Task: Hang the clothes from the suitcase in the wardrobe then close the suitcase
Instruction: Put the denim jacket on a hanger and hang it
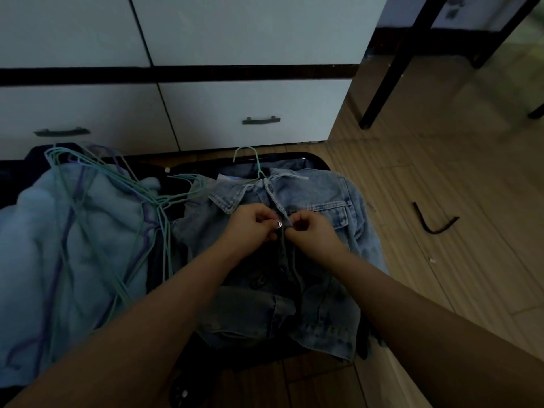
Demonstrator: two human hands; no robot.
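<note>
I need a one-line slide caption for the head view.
Both hands button a denim jacket on a hanger over the open suitcase.

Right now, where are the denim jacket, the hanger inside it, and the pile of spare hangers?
denim jacket (332,198): head view, on its chest pocket flap.
hanger (253,160): head view, on its hook above the collar.
spare hangers (117,178): head view, on the bunched green wires.

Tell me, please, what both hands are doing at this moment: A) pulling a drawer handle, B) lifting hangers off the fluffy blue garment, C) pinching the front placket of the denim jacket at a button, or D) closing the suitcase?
C: the left hand and right hand pinch the denim jacket front at a metal button.
</note>
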